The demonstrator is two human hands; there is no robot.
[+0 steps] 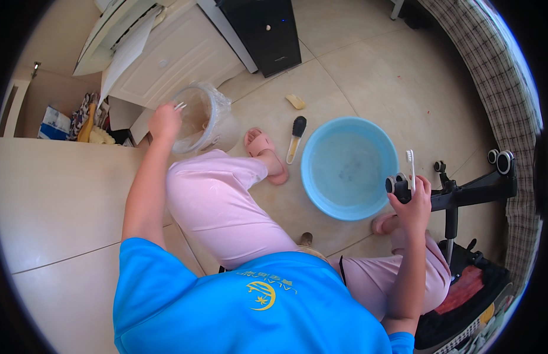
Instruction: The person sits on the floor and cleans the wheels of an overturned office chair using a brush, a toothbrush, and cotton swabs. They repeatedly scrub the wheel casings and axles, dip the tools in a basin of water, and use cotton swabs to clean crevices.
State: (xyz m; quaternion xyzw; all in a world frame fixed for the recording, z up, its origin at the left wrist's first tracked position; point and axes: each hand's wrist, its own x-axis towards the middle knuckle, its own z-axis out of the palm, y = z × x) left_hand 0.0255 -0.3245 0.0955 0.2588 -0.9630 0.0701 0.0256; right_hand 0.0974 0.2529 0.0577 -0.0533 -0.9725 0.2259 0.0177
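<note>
My left hand (164, 121) is over the near rim of a clear plastic bin (212, 115) lined with a thin bag. Its fingers pinch a small white object (180, 106) with two short ends showing; I cannot tell what it is. In my right hand (413, 205) a white toothbrush (412, 166) stands bristle end up, its lower handle hidden by the fingers. That hand is just off the right rim of a light blue plastic basin (306, 168) holding cloudy water. Left of the basin, a scrub brush (296, 139) with black bristles lies on the floor.
A yellowish piece (295, 101), perhaps soap, lies beyond the scrub brush. At the right stands a black wheeled chair base (473, 194). A black cabinet (260, 40) and white drawers (176, 57) line the far side. Pink slippers (260, 144) are on my feet.
</note>
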